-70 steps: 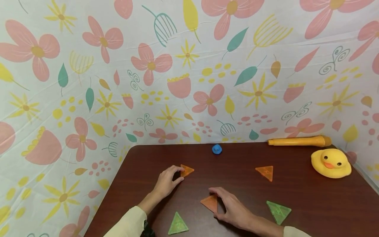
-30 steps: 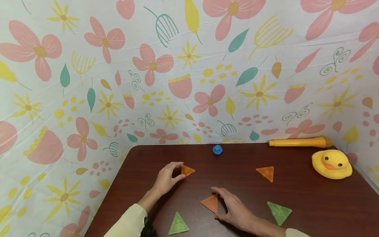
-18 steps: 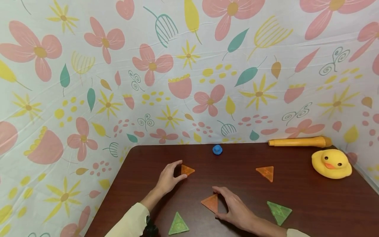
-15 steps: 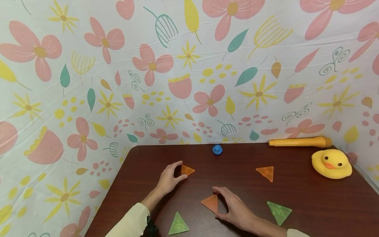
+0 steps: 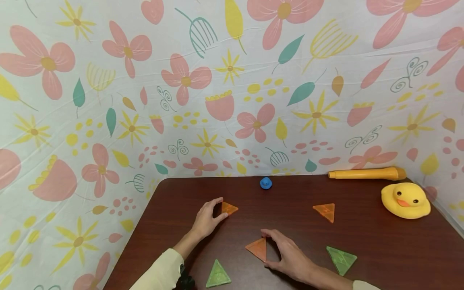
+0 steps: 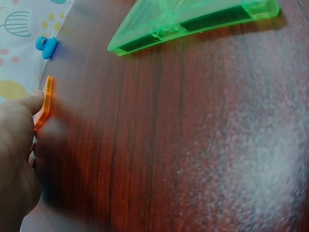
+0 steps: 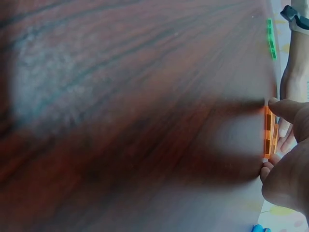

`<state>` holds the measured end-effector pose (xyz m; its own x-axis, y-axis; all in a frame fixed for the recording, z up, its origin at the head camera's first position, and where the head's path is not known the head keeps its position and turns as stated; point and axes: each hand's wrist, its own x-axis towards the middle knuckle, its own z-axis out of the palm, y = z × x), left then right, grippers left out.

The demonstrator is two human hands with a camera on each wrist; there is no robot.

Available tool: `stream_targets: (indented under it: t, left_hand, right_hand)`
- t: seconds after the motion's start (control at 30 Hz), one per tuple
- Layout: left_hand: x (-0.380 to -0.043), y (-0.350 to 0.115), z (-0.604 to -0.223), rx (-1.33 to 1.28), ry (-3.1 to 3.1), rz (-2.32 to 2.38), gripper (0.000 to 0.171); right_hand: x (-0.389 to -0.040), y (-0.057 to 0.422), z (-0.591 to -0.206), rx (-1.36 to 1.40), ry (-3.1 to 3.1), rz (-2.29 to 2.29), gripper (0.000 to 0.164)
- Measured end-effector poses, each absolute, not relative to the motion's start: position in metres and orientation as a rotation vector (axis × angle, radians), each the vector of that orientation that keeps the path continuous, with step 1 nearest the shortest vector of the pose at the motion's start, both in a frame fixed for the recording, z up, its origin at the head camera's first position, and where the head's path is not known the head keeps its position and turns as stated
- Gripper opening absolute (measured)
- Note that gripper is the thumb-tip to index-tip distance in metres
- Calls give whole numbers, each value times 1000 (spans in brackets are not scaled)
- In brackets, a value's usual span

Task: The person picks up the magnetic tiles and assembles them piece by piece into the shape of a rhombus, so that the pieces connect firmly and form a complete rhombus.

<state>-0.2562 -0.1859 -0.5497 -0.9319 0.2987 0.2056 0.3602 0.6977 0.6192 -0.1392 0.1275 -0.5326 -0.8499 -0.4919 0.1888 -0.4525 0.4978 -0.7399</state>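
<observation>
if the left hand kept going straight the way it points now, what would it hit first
The left hand would most likely meet the orange triangle right in front of it; the two may already touch, though depth makes contact hard to judge.

The table (image 5: pixel 290 205) bears three orange triangles (image 5: pixel 257 249); two green triangles (image 5: pixel 341 259); yellow duck (image 5: pixel 406 207); blue toy (image 5: pixel 266 183); microphone (image 5: pixel 366 173).

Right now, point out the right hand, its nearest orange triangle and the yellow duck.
Right hand (image 5: pixel 292 257): head view, its middle.
Orange triangle (image 5: pixel 259 248): head view, upper face.
Yellow duck (image 5: pixel 403 202): head view, its beak.
</observation>
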Motion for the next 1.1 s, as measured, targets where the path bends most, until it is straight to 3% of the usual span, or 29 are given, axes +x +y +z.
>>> stream_targets:
  t: [1.1]
  left_hand:
    - [-262, -186, -535, -664, -2775, -1234, 59]
  right_hand:
    - [-140, 128, -534, -835, 2758, -1247, 75]
